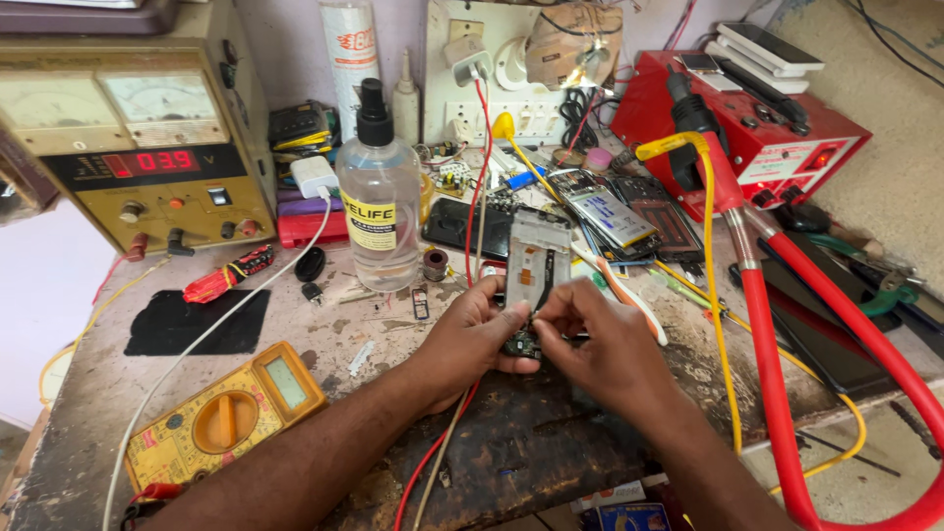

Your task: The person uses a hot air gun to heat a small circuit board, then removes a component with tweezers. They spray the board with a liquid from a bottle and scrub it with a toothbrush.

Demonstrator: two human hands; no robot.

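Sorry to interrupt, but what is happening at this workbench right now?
A person is working on an opened phone frame at a cluttered bench. The left hand steadies the frame's lower end while the right hand pinches at a small part there. A yellow multimeter lies to the left, a clear spray bottle stands behind, and a red hose runs along the right.

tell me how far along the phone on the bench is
Done: the phone frame is opened up, insides bare; a battery lies loose behind it. In hand: left hand steadies the frame's lower end while right hand works at the small board there. Left: the frame is not closed up, and the parts remain scattered.
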